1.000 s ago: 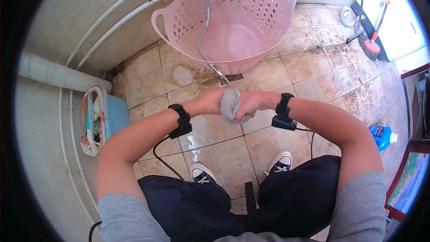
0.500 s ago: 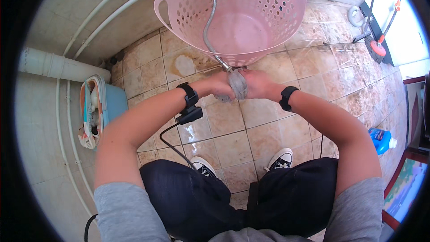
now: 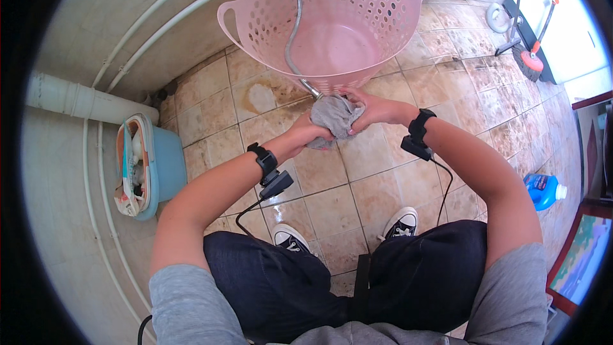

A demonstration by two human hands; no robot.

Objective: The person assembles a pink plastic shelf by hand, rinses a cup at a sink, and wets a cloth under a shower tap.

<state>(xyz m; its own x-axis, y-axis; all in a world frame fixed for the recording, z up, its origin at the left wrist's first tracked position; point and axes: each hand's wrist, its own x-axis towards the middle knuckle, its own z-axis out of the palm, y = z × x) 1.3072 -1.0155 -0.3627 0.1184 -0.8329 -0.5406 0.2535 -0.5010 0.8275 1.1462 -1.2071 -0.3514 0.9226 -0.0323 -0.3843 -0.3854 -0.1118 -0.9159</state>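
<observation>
A crumpled grey cloth (image 3: pixel 333 115) is bunched up between my two hands, just in front of the pink basket. My left hand (image 3: pixel 305 133) grips it from the left, thumb along its near side. From the right, my right hand (image 3: pixel 369 108) has its fingers wrapped over the cloth's far and right side. A flexible metal hose (image 3: pixel 294 32) comes down across the basket, and its end fitting (image 3: pixel 311 91) meets the cloth's far edge. Whether the fitting touches the cloth or a hand holds it, I cannot tell.
The pink perforated laundry basket (image 3: pixel 338 51) stands beyond my hands on the tiled floor (image 3: pixel 319 182). A blue bin (image 3: pixel 167 166) is by the left wall, below a white pipe (image 3: pixel 89 99). At right are a blue bottle (image 3: pixel 543 191) and a red-headed brush (image 3: pixel 530 64).
The cloth was squeezed into a narrow twist between close fists; now it is looser and wider. My right hand has turned and the hands are further apart.
</observation>
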